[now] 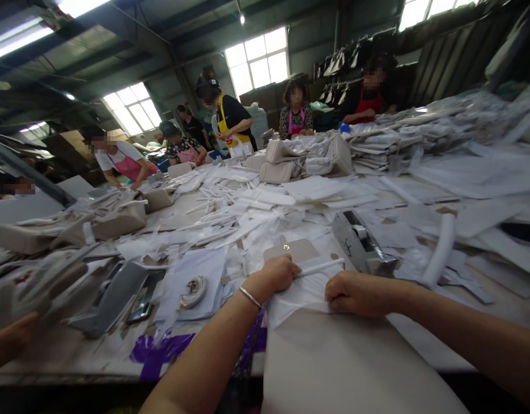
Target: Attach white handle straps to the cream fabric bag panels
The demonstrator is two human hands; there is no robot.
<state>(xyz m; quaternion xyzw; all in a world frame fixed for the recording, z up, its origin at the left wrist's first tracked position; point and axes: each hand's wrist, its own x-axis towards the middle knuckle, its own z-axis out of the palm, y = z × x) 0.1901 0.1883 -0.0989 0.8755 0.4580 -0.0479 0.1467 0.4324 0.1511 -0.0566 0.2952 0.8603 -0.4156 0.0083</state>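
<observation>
My left hand [282,272], a bangle on its wrist, is closed at the near end of a thin white wrapped strip [320,266]. My right hand [353,293] is closed in a fist on the edge of a thin white wrapping sheet [286,305]; its fingertips are hidden. The sheet stretches between both hands over a beige bag [342,362] that reaches toward my body. Just past my left hand lies a beige flap [305,248] with a small gold-coloured clasp.
A tape dispenser [355,241] stands beyond my right hand, a second grey dispenser [111,296] to the left. A coiled strap [193,291] rests on white sheets. Beige bags [286,161] and packing scraps cover the table. Another person's hand [14,339] shows at left; several co-workers stand opposite.
</observation>
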